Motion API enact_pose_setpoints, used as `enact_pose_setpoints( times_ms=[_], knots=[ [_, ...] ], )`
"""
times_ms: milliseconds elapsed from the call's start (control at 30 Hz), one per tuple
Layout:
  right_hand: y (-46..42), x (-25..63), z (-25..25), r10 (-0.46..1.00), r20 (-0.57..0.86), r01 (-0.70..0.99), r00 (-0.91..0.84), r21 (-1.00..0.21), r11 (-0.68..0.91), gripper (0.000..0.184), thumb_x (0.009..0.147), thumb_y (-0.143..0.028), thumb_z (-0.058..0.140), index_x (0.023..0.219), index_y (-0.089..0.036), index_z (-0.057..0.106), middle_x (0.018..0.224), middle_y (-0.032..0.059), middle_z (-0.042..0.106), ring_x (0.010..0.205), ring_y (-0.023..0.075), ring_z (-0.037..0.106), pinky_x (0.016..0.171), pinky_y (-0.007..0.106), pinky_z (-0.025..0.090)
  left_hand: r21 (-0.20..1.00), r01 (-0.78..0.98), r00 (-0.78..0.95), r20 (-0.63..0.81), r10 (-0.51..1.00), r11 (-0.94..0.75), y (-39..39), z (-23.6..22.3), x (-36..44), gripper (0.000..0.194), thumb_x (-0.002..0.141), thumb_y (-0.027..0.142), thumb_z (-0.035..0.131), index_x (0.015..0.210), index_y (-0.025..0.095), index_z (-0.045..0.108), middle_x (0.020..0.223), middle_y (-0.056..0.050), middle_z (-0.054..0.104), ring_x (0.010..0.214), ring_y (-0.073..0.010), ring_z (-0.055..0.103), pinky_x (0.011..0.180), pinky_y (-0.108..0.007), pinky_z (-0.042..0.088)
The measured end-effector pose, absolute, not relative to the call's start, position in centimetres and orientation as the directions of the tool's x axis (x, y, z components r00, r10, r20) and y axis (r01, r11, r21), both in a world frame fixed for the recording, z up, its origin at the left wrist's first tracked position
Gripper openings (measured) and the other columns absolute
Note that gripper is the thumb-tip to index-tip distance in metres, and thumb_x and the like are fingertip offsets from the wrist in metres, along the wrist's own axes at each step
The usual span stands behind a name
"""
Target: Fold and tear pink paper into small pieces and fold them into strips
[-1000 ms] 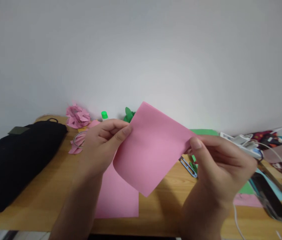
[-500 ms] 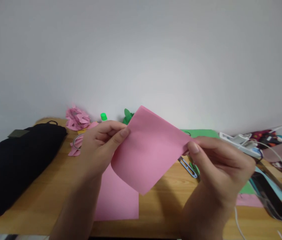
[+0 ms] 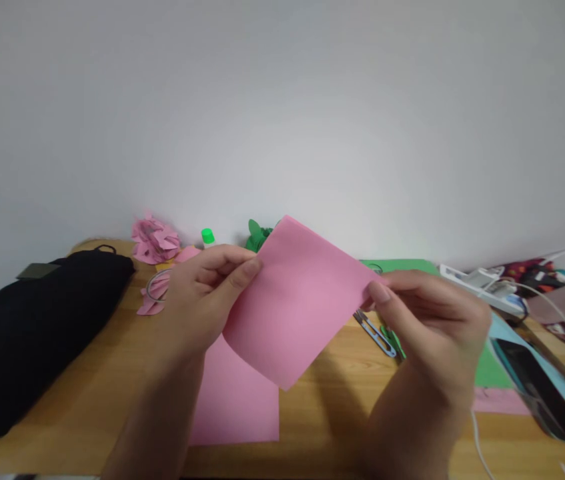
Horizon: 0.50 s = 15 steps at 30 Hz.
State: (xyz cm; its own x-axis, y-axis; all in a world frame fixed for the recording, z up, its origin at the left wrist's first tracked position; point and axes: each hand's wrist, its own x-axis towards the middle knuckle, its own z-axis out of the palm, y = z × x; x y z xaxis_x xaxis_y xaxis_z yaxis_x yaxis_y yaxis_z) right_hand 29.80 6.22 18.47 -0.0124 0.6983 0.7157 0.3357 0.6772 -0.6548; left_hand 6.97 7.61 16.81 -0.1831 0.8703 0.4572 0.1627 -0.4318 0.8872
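Observation:
A square of pink paper [image 3: 297,300] is held up above the table, turned so that one corner points down, its lower left side curving. My left hand [image 3: 207,293] pinches its left edge between thumb and fingers. At the right corner, my right hand [image 3: 427,327] grips the paper the same way. Below it, another pink sheet [image 3: 242,407] lies flat on the wooden table, partly covered by my left forearm and the raised paper. Blue thread snips [image 3: 376,335] lie just beyond my right hand, beside a green-handled tool [image 3: 393,341] that is partly hidden.
A black fabric bag [image 3: 47,327] lies at the left. Crumpled pink paper scraps [image 3: 155,240], a green-capped tube [image 3: 208,237] and green paper leaves [image 3: 257,233] stand by the wall. To the right are green paper [image 3: 492,367], a phone [image 3: 542,387] and a white power strip [image 3: 482,287].
My right hand has shifted slightly to the left, with its grip still on the paper's corner. The pink paper and my left hand have barely moved.

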Motion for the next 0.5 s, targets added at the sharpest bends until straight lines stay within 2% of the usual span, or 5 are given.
enact_pose_setpoints(
  times_ms=[367, 500],
  knots=[
    [6.26, 29.90, 18.46, 0.703, 0.710, 0.317, -0.027, -0.661, 0.680, 0.015, 0.077, -0.008, 0.067, 0.076, -0.023, 0.069, 0.064, -0.0032, 0.068, 0.054, 0.0102, 0.062, 0.050, 0.023, 0.049, 0.870, 0.204, -0.182, 0.483, 0.856, -0.448, 7.66, 16.78, 7.12, 0.007, 0.079, 0.026, 0.068, 0.075, 0.021, 0.071, 0.066, 0.003, 0.069, 0.060, -0.0097, 0.061, 0.054, -0.019, 0.049],
    [6.41, 29.99, 18.42, 0.774, 0.633, 0.310, -0.034, -0.729, 0.610, 0.010, 0.081, -0.013, 0.065, 0.083, -0.022, 0.069, 0.067, -0.0019, 0.067, 0.057, 0.0103, 0.060, 0.052, 0.023, 0.048, 0.841, 0.281, -0.137, 0.512, 0.848, -0.462, 7.57, 17.04, 7.20, 0.009, 0.080, 0.024, 0.065, 0.074, 0.020, 0.069, 0.065, 0.003, 0.069, 0.059, -0.0103, 0.061, 0.054, -0.020, 0.049]
  ],
)
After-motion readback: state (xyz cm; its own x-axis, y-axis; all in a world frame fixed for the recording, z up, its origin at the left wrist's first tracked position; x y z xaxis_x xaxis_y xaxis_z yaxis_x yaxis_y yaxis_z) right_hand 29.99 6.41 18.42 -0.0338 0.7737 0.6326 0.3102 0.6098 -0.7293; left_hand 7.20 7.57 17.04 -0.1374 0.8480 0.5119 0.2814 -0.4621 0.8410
